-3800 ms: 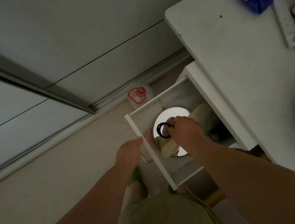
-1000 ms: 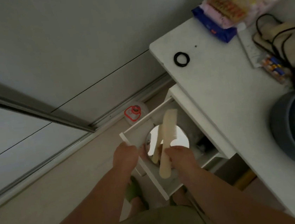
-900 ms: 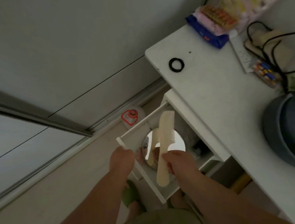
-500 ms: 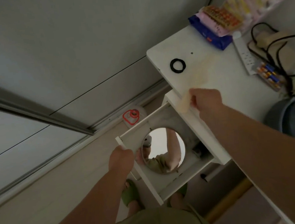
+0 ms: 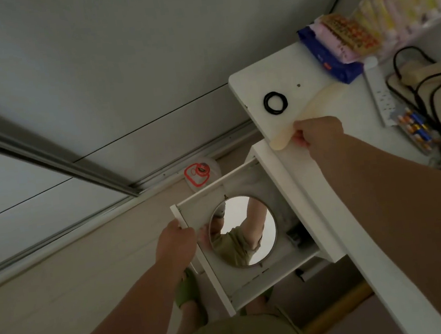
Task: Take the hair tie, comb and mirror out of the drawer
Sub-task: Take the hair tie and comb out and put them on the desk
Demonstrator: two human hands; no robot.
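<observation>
The white drawer (image 5: 216, 282) stands pulled out under the white desk (image 5: 336, 203). A round mirror (image 5: 244, 231) lies flat on the drawer's bottom. My left hand (image 5: 174, 244) grips the drawer's front panel near its far corner. My right hand (image 5: 317, 135) holds the handle end of a pale cream comb (image 5: 306, 110), which lies low over the desk top by its left edge. The black hair tie (image 5: 275, 101) rests on the desk just left of the comb, apart from it.
At the desk's back sit a blue and pink packet (image 5: 329, 50), a white power strip (image 5: 380, 93), black cables (image 5: 422, 94) and a pack of batteries (image 5: 414, 128). A small dark object (image 5: 294, 236) lies in the drawer's right side. A white container with a red mark (image 5: 199, 170) stands on the floor.
My right hand lifted the comb out of the drawer and carried it up to the desk top beside the hair tie. The mirror now lies uncovered. My left hand stayed on the drawer front.
</observation>
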